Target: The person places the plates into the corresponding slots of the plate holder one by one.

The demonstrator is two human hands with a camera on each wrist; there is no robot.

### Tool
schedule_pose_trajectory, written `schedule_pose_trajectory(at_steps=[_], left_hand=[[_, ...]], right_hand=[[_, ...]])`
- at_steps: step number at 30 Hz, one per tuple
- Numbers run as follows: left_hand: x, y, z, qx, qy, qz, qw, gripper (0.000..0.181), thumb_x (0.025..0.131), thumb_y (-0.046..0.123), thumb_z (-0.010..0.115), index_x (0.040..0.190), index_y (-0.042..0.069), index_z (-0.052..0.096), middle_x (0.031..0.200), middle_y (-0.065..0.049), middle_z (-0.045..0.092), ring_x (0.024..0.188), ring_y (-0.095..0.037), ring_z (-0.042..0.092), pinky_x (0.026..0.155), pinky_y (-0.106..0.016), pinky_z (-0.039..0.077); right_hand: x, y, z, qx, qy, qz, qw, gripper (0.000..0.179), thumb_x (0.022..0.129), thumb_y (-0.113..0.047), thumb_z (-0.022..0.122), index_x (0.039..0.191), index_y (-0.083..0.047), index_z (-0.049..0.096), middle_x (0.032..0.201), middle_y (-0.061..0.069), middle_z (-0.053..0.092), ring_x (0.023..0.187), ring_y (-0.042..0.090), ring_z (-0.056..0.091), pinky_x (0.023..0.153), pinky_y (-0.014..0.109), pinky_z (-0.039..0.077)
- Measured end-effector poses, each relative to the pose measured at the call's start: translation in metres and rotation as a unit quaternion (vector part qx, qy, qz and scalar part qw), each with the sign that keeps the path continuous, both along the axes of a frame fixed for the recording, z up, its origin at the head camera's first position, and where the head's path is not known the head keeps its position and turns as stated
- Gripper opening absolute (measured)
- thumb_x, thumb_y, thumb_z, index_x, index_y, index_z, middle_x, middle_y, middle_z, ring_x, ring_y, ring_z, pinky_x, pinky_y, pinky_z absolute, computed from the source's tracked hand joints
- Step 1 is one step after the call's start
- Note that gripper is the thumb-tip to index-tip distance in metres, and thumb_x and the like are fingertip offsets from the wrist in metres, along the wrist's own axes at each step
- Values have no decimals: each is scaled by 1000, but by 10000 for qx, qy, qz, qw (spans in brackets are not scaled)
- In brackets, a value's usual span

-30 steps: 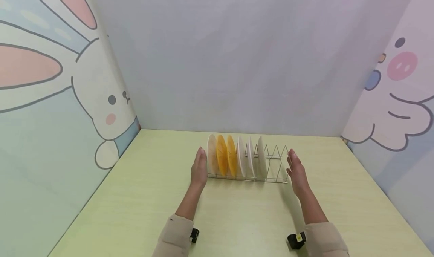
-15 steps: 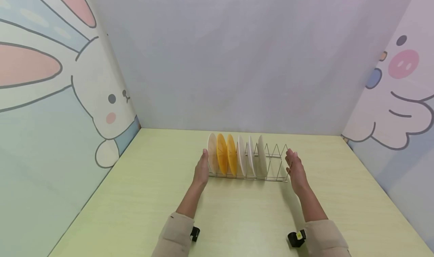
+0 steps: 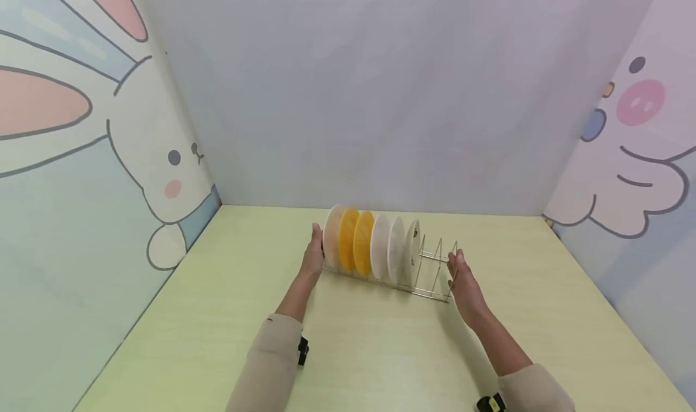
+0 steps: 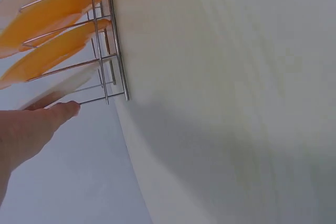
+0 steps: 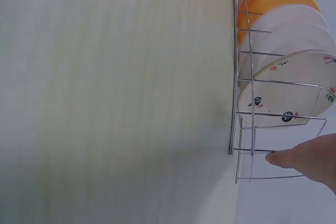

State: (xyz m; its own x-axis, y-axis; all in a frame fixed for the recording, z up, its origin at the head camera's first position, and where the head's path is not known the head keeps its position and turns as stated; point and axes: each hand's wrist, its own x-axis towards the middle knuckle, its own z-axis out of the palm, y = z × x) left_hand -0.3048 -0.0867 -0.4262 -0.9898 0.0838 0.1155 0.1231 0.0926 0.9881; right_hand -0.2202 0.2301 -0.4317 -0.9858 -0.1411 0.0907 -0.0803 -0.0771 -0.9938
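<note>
A metal wire dish rack (image 3: pixel 434 297) stands at an angle on the table, its left end farther back. My left hand (image 3: pixel 312 258) lies against its left end with fingers extended. At the opposite end, my right hand (image 3: pixel 467 292) touches the wire with straight fingers. Upright in the slots are a pale plate (image 3: pixel 331 237), two orange plates (image 3: pixel 363 243), two white plates (image 3: pixel 396 249) and a plate with a floral pattern (image 5: pixel 286 90). The right wrist view has my thumb beside the end wires; the rest of that hand is mostly out of frame.
The pale wooden table (image 3: pixel 370 357) extends around the rack. A grey cloth wall (image 3: pixel 359 98) rises behind it. Side panels carry a cartoon rabbit (image 3: pixel 157 134) and a cartoon pig (image 3: pixel 636 134).
The rack has turned: its left end swung back and its right end came nearer. Both hands moved along with it, and the plates' faces show more widely.
</note>
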Motion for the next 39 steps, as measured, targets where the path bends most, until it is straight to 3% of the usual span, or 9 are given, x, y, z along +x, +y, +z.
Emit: schedule_pose_trajectory(at_steps=[4,9,11,14,16,20,29,39], left_hand=[[-9,-7,0,138,130,-255,9995,79,92,64,5,97,2,53,85,-13,51,81,-25,46,80,-39,37],[-8,-9,-1,209,61,-445,9988,84,92,63,4,106,-4,51,99,-24,51,96,-36,46,90,-48,34],[-1,-9,-2,154,-157,-315,9993,86,92,64,4,123,-4,47,119,-25,49,114,-36,42,100,-50,28],[11,-8,-1,57,-531,203,9984,89,89,68,6,142,1,31,143,-21,32,133,-35,25,106,-53,16],[16,-5,-1,106,-721,615,9954,92,87,72,10,147,3,22,149,-18,22,136,-35,17,108,-52,13],[20,4,-1,276,-810,1062,9907,92,86,74,13,148,6,21,150,-15,21,137,-34,15,108,-51,11],[21,24,-11,740,-934,1163,9860,83,90,68,14,145,7,30,150,-9,24,137,-28,16,109,-45,12],[22,26,-18,630,-1065,1172,9854,85,89,69,13,148,8,20,152,-11,17,138,-30,11,109,-48,9]], right_hand=[[6,-6,-1,68,-104,183,9998,64,102,-40,13,139,-10,-31,149,13,-22,135,29,-18,104,57,-9],[10,-6,-2,289,-144,167,9993,64,102,-39,15,140,-13,-30,149,15,-21,136,29,-17,105,57,-6],[12,-3,-3,375,-89,133,9992,63,102,-39,13,140,-9,-28,149,18,-21,135,30,-18,105,57,-6],[16,5,-1,375,-9,36,9993,63,102,-40,10,142,-2,-22,149,19,-20,134,33,-18,105,57,-6],[15,11,1,246,33,-38,9997,65,102,-41,10,142,1,-19,149,20,-19,134,33,-18,105,56,-7],[5,19,9,-51,6,-65,10000,68,101,-45,10,143,2,-16,149,19,-19,134,32,-18,104,55,-9],[-29,27,15,-474,-297,62,9984,76,97,-55,12,144,-1,-14,151,15,-18,134,28,-20,105,52,-12],[-32,31,5,-538,-302,303,9976,80,96,-58,9,143,2,-14,150,18,-18,133,31,-21,101,58,-13]])
